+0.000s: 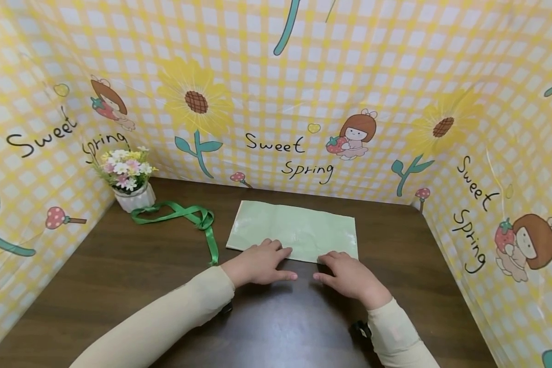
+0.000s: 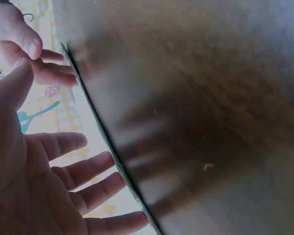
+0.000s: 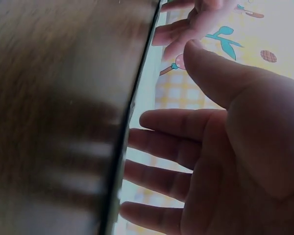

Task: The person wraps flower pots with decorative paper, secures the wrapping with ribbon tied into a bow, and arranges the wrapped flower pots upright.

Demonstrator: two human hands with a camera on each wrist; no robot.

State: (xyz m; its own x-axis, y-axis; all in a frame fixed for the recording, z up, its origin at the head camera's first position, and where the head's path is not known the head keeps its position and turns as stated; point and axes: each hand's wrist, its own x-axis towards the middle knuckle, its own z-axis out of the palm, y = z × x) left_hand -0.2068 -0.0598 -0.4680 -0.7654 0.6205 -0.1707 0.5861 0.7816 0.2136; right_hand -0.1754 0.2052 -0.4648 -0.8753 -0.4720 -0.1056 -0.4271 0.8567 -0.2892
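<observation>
A pale green, flat folded sheet (image 1: 303, 230) with a slight shine lies on the table in the head view; its material does not show. Over its near left edge, my left hand (image 1: 259, 261) rests with the fingers stretched forward and the thumb pointing right. My right hand (image 1: 349, 276) touches the near right edge, fingertips on the sheet and thumb pointing left. Both wrist views show straight, spread fingers of the left hand (image 2: 44, 181) and right hand (image 3: 186, 156) with their tips along the sheet's thin edge. Nothing is gripped.
On the left of the brown wooden table (image 1: 267, 317) lies a loosely looped green ribbon (image 1: 204, 220). Behind it stands a white pot (image 1: 135, 198) of small artificial-looking flowers (image 1: 124, 167). A yellow checked cloth (image 1: 276, 102) encloses the back and sides.
</observation>
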